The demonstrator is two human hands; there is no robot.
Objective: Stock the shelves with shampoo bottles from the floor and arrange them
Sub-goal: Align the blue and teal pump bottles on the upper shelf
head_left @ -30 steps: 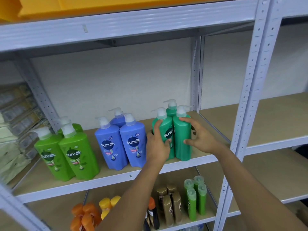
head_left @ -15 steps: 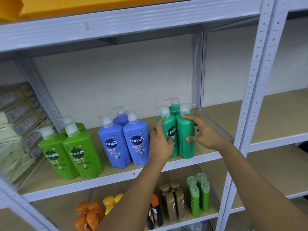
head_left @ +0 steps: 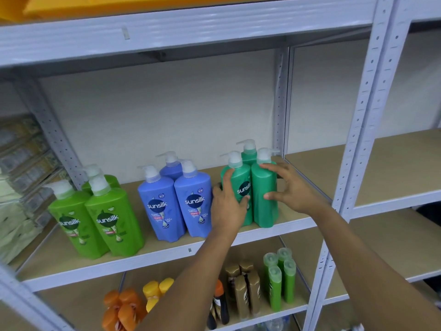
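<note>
Three dark green pump shampoo bottles stand close together at the right end of the middle shelf [head_left: 167,253]. My left hand [head_left: 226,206] wraps the left side of the front left green bottle [head_left: 241,185], thumb across its label. My right hand [head_left: 290,187] holds the front right green bottle [head_left: 262,211], fingers over its shoulder and thumb on its front. The third green bottle [head_left: 248,155] stands behind them, mostly hidden. Both front bottles are upright and touch each other.
Three blue pump bottles [head_left: 193,204] stand just left of my left hand, and three light green ones [head_left: 112,220] further left. Smaller bottles fill the lower shelf [head_left: 274,306]. A grey upright post [head_left: 358,130] borders a bare shelf bay [head_left: 393,168] on the right.
Both hands stay on the two front green bottles. My right hand's fingers have spread a little wider over the right bottle. The bottles keep their places.
</note>
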